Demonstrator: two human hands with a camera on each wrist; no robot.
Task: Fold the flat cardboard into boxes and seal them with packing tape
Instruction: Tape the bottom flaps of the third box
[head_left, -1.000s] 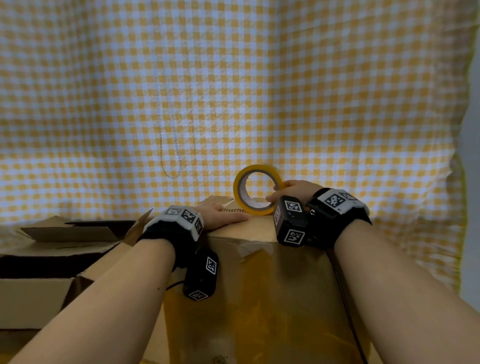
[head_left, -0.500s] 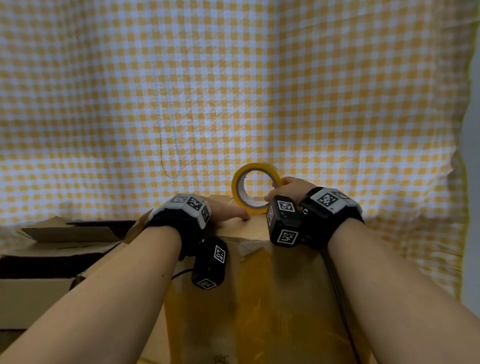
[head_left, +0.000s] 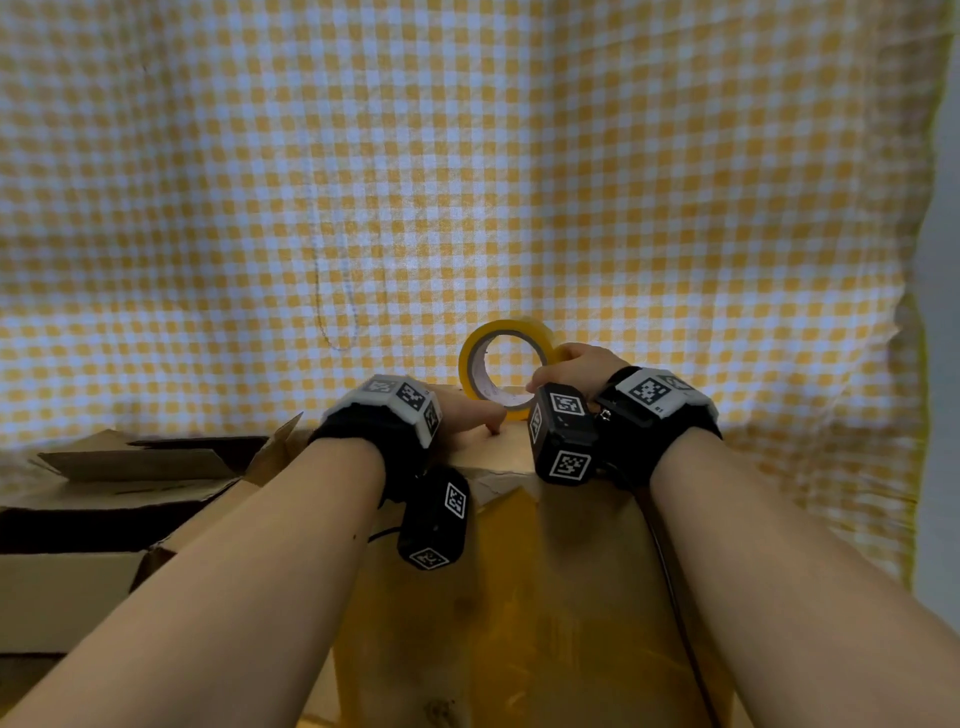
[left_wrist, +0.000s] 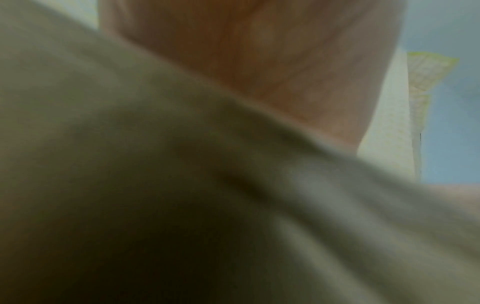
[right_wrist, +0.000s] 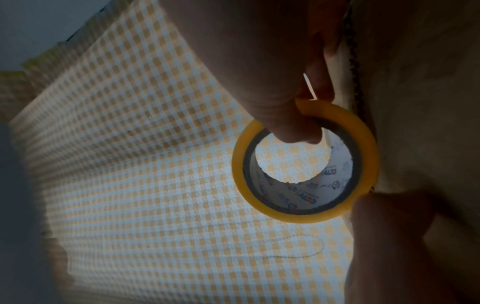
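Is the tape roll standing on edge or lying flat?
On edge: the tape roll stands upright on the box, its hole showing the checked cloth behind.

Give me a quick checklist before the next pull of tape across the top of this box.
1. Right hand grips the yellow roll of packing tape, thumb through its core: ok.
2. Roll stands upright at the top of the brown cardboard box: ok.
3. Left hand presses on the box top beside the roll: ok.
4. Tape end stuck down under the left hand's fingers: cannot tell, hidden.
5. Top flaps fully closed and flush: cannot tell.
6. Left wrist view usable: not ok, blurred.
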